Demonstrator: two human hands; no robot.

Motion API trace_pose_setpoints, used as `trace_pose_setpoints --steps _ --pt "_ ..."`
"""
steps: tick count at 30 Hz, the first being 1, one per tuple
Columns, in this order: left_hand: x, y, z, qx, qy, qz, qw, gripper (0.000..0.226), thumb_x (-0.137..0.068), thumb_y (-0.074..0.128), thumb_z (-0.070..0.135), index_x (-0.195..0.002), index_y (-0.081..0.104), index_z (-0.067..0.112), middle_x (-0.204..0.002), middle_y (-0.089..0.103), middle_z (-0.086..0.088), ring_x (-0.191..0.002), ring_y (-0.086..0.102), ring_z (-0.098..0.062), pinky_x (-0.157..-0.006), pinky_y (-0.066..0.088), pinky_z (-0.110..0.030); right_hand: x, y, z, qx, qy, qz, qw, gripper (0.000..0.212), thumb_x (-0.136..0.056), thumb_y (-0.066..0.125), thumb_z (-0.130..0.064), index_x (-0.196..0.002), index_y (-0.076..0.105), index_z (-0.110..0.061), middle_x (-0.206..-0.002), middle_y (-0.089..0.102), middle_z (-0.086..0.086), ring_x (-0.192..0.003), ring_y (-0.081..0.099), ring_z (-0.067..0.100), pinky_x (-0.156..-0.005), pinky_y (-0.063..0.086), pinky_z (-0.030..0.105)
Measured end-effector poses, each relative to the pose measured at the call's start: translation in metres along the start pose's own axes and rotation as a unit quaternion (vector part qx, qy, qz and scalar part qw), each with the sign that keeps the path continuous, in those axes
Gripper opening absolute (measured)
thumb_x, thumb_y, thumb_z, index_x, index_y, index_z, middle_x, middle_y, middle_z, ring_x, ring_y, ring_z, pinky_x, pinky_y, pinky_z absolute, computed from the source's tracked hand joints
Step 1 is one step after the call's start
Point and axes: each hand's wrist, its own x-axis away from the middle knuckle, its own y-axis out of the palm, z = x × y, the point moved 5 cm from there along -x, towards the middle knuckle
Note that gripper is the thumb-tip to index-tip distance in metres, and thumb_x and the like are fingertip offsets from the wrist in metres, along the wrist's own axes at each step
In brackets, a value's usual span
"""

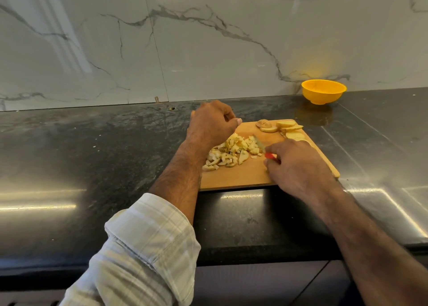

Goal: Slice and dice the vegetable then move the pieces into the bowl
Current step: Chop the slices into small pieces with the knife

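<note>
A wooden cutting board (240,176) lies on the dark counter. A pile of pale diced vegetable pieces (231,151) sits on its left half. Several round slices (287,127) lie at its far right corner. My right hand (298,164) grips a knife with a red handle (269,155), its blade (259,142) resting against the right side of the pile. My left hand (212,123) hovers over the board's far left part with fingers curled, holding nothing that I can see. The yellow bowl (323,91) stands at the back right, by the wall.
The black stone counter (92,155) stretches to the left and toward me. A steel surface (382,155) lies to the right of the board. A marble wall (208,39) closes the back. The counter's front edge runs just below my forearms.
</note>
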Motion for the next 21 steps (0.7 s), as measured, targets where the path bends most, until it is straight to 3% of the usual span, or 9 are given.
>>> trace_pose_setpoints --steps 5,9,14,17,21 --pt "0.000 0.002 0.002 -0.002 0.005 -0.008 1.000 0.030 -0.088 0.069 0.058 -0.088 0.079 0.030 -0.080 0.070 0.020 -0.084 0.066 -0.003 -0.092 0.058 -0.054 0.004 -0.016 0.013 -0.028 -0.012 0.051 0.998 0.033 -0.100 0.065 -0.038 -0.133 0.068 -0.032 -0.113 0.070 -0.004 -0.095 0.060 0.016 -0.075 0.053 0.033" --pt "0.000 0.004 0.005 -0.004 0.010 -0.019 1.000 0.028 -0.091 0.071 0.056 -0.090 0.079 0.029 -0.082 0.070 0.020 -0.084 0.065 -0.002 -0.093 0.058 -0.053 0.026 -0.008 0.027 0.027 0.015 0.024 0.999 0.032 -0.101 0.061 -0.041 -0.132 0.065 -0.033 -0.109 0.066 -0.006 -0.093 0.058 0.015 -0.074 0.054 0.033" --pt "0.003 0.008 0.008 -0.005 0.011 -0.035 0.999 0.026 -0.090 0.072 0.055 -0.090 0.079 0.031 -0.081 0.070 0.021 -0.083 0.065 0.001 -0.092 0.059 -0.051 0.041 -0.004 0.012 -0.059 -0.021 0.008 0.998 0.035 -0.102 0.060 -0.042 -0.136 0.064 -0.035 -0.100 0.062 -0.012 -0.097 0.058 0.013 -0.077 0.052 0.033" --pt "0.005 0.010 0.011 -0.001 0.016 -0.050 0.999 0.025 -0.090 0.072 0.055 -0.090 0.079 0.031 -0.083 0.071 0.021 -0.086 0.065 0.001 -0.095 0.057 -0.052 0.047 -0.013 0.019 -0.043 -0.006 0.044 0.998 0.031 -0.103 0.058 -0.040 -0.131 0.065 -0.030 -0.095 0.065 -0.010 -0.089 0.061 0.013 -0.074 0.058 0.036" --pt "0.005 0.013 0.014 0.006 0.018 -0.058 0.998 0.024 -0.090 0.073 0.055 -0.090 0.078 0.031 -0.083 0.071 0.021 -0.087 0.065 0.000 -0.096 0.056 -0.052 0.070 -0.002 0.020 -0.021 0.024 0.021 0.999 0.017 -0.104 0.053 -0.039 -0.112 0.062 -0.028 -0.094 0.065 -0.007 -0.079 0.058 0.008 -0.061 0.047 0.026"
